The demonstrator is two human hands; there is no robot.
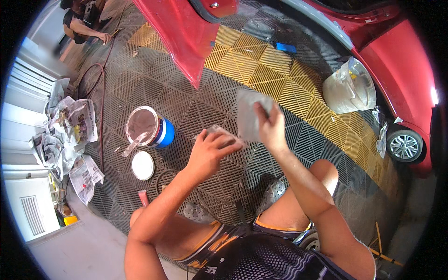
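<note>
My right hand (273, 128) grips a flat grey rectangular sheet (248, 114), with the thumb lying across its face. To its left, my left hand (206, 154) is closed around a thin, pale, smeared flat piece (215, 128); fingers cover much of it, so its exact kind is unclear. The two held pieces are close to each other. Farther left stands an open blue-and-white tub (165, 133) of brownish-grey paste. A paste-covered spatula (135, 143) rests over the tub's rim. Near the tub lies a round white lid (143, 165), with a small red tube (143, 198) closer to me.
A red car door (186, 46) juts in from the top. At right are a dirty bucket (343, 91) and the car's wheel (405, 145). A blue block (285, 47) lies on the grated floor. Crumpled newspaper (77, 121), a hose (102, 112) and another person (81, 25) are at left.
</note>
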